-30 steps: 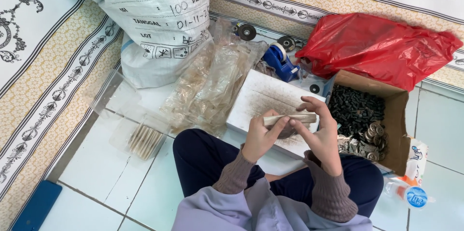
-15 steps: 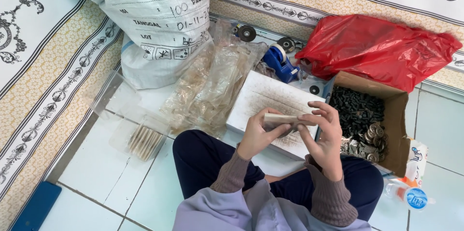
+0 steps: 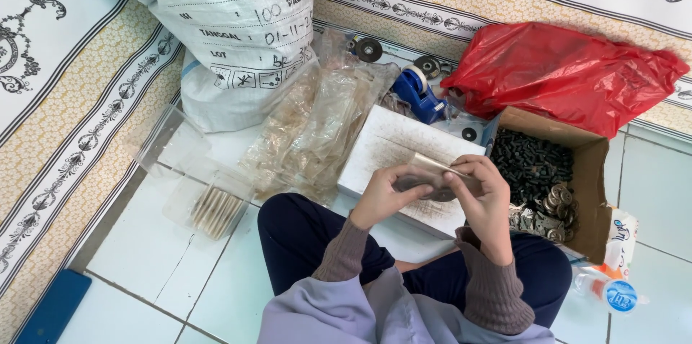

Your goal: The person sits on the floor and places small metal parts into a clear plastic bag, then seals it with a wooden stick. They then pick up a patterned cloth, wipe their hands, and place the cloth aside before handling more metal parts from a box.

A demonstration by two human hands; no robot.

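A person sits cross-legged on a tiled floor (image 3: pixel 137 257), seen from above. Both hands meet just above the knees. The left hand (image 3: pixel 382 196) curls its fingers under a small clear plastic packet (image 3: pixel 432 175) of flat metal pieces, thumb on top, pinching it. The right hand (image 3: pixel 486 196) pinches the packet's other end, fingertips bent over its top edge. The packet is held in the air, touching only the two hands.

Directly beneath the hands lies a white rectangular box (image 3: pixel 393 146). Just right of the right hand, an open cardboard box (image 3: pixel 587 193) holds small dark parts and round metal pieces. Left of the left hand is a heap of empty clear bags (image 3: pixel 317 124), and further left a clear bag of thin sticks (image 3: pixel 213 207). Beyond the hands are a blue tape dispenser (image 3: pixel 418 92), a red plastic bag (image 3: pixel 569 70) and a large white sack (image 3: pixel 231 34).

The grip looks light; if the packet's mouth is open and tips, pieces could probably spill over the floor.
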